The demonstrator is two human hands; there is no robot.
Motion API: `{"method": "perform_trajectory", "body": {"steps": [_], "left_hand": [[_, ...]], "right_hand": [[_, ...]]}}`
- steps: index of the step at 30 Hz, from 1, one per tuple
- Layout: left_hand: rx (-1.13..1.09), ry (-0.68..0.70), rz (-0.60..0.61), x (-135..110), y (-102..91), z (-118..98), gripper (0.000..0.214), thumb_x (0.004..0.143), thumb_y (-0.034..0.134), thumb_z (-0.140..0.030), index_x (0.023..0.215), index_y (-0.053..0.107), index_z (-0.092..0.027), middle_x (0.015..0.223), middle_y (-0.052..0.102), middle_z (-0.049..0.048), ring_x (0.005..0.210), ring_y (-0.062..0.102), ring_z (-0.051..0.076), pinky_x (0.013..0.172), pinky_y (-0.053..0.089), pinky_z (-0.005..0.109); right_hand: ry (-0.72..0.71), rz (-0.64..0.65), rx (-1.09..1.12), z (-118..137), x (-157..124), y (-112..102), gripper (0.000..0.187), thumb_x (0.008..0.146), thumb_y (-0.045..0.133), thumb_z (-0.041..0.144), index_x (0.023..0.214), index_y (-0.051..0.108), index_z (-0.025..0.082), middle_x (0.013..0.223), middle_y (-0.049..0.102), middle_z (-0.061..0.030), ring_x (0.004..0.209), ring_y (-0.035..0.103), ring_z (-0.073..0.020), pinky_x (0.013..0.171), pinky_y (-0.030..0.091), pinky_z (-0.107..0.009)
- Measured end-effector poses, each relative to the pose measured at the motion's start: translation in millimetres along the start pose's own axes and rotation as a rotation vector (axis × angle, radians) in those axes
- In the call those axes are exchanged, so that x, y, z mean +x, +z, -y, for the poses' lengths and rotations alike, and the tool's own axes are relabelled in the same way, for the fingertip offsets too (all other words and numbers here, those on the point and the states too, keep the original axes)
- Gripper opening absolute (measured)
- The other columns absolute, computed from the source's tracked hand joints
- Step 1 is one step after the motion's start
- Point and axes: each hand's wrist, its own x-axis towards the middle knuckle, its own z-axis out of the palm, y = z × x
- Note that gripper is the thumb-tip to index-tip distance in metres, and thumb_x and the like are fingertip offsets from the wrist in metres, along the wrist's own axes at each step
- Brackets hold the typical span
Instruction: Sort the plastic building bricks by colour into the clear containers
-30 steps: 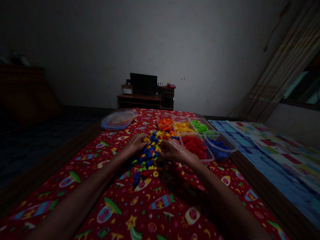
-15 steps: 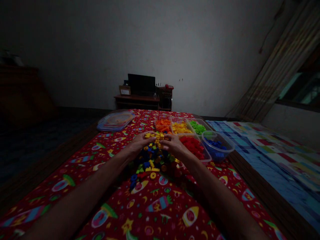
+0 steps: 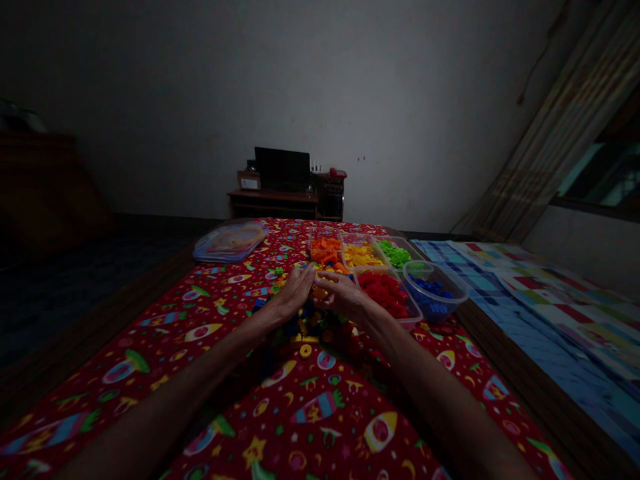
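Observation:
A heap of small mixed-colour plastic bricks (image 3: 310, 327) lies on the red patterned cloth (image 3: 320, 413). My left hand (image 3: 293, 293) and my right hand (image 3: 343, 297) curve in round the far side of the heap, fingertips almost meeting. The fingers are bent round the bricks and hide most of the pile. Whether either hand grips any brick is hard to see in the dim light. Clear tubs stand just beyond: orange bricks (image 3: 325, 252), yellow bricks (image 3: 361, 255), green bricks (image 3: 396, 255), red bricks (image 3: 384, 291) and a round tub of blue bricks (image 3: 434, 288).
A stack of clear lids (image 3: 231, 240) lies at the cloth's far left. A blue checked mat (image 3: 525, 307) lies to the right. A low shelf with a dark screen (image 3: 285, 175) stands against the far wall. The room is very dark.
Both hands have closed in towards each other over the far side of the heap, pulling bricks together. The heap now looks smaller and is mostly covered by the hands.

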Motion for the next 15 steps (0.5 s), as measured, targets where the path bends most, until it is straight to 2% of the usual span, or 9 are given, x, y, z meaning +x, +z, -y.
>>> {"method": "perform_trajectory", "body": {"steps": [2,5,8,10,15], "left_hand": [[-0.068,-0.076,0.023,-1,1.7,-2,0.066,0.088,0.022,-0.059,0.129,0.049,-0.015,0.138,0.047,0.0126,0.135,0.031,0.027,0.111,0.025,0.041],[-0.211,-0.072,0.110,-3,2.7,-6,0.072,0.086,0.019,-0.067,0.130,0.051,-0.020,0.146,0.041,0.0076,0.141,0.017,0.026,0.114,0.015,0.041],[-0.374,-0.061,0.188,-6,0.1,-10,0.075,0.084,0.017,-0.071,0.130,0.053,-0.023,0.146,0.042,0.0059,0.141,0.021,0.027,0.112,0.024,0.043],[-0.409,-0.033,0.135,-5,-6.4,-11,0.072,0.084,0.022,-0.070,0.130,0.052,-0.024,0.145,0.042,0.0055,0.139,0.025,0.027,0.109,0.030,0.043],[-0.354,-0.012,-0.158,8,-35.8,1,0.054,0.085,0.040,-0.056,0.124,0.057,-0.022,0.140,0.048,0.0080,0.130,0.040,0.028,0.103,0.040,0.045]], "right_hand": [[-0.006,-0.013,-0.010,-1,0,0,0.040,0.056,0.082,0.027,0.086,0.057,0.019,0.078,0.062,0.0018,0.072,0.059,-0.0113,0.064,0.050,-0.026],[-0.010,-0.051,-0.030,-3,0,0,0.045,0.052,0.083,0.025,0.087,0.055,0.020,0.080,0.062,0.0020,0.074,0.061,-0.0125,0.061,0.050,-0.025],[-0.037,-0.065,-0.088,-3,-2,-2,0.045,0.055,0.080,0.025,0.092,0.056,0.020,0.078,0.061,0.0020,0.072,0.061,-0.0127,0.057,0.050,-0.023],[-0.081,-0.104,-0.194,1,-4,-5,0.042,0.059,0.077,0.028,0.094,0.056,0.020,0.077,0.061,0.0017,0.070,0.061,-0.0131,0.056,0.051,-0.023],[-0.271,-0.302,-0.590,35,5,-34,0.031,0.068,0.068,0.024,0.097,0.060,0.019,0.088,0.063,-0.0013,0.073,0.061,-0.0134,0.058,0.054,-0.024]]}}
